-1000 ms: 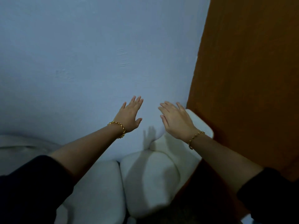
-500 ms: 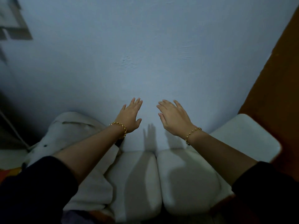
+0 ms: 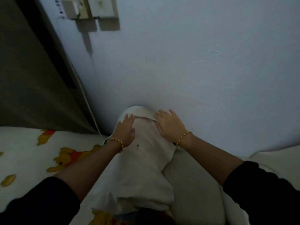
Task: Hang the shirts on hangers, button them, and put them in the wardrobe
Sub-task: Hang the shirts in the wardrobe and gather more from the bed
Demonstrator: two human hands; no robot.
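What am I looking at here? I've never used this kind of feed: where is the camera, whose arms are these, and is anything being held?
There is no machine here. A person works with bare hands, and the one camera sits on their head, looking forward and down. The left hand and right hand lie flat, fingers straight, on a white shirt near its collar; neither grips it. The shirt lies by the wall, between a cartoon-print sheet and a white pillow. No hanger shows.
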